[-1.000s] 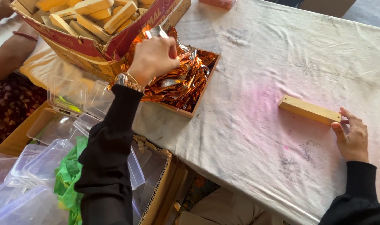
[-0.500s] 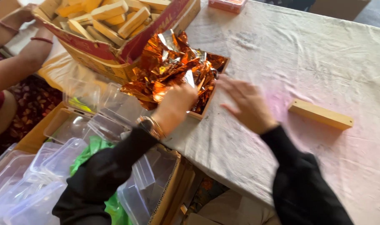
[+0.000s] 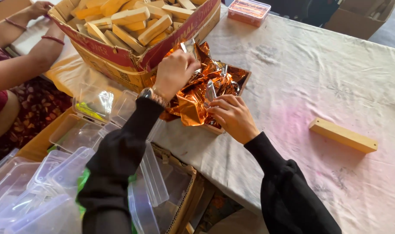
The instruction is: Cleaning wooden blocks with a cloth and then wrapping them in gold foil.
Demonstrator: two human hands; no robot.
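Left hand (image 3: 175,71): fingers pinched on the upper edge of a copper foil sheet (image 3: 193,102), lifting it above the shallow tray of foil (image 3: 234,78).
Right hand (image 3: 233,116): fingers curled and pressed on the lower part of the same sheet, at the tray's near rim.
Wooden block (image 3: 342,135): flat on the cloth-covered bench (image 3: 319,69), well apart to the right of the right fingers.
Cardboard box of wooden blocks (image 3: 132,26): just beyond the left fingers.
Clear plastic containers (image 3: 76,143): below the left forearm.
Another person's arm (image 3: 19,65): far left.
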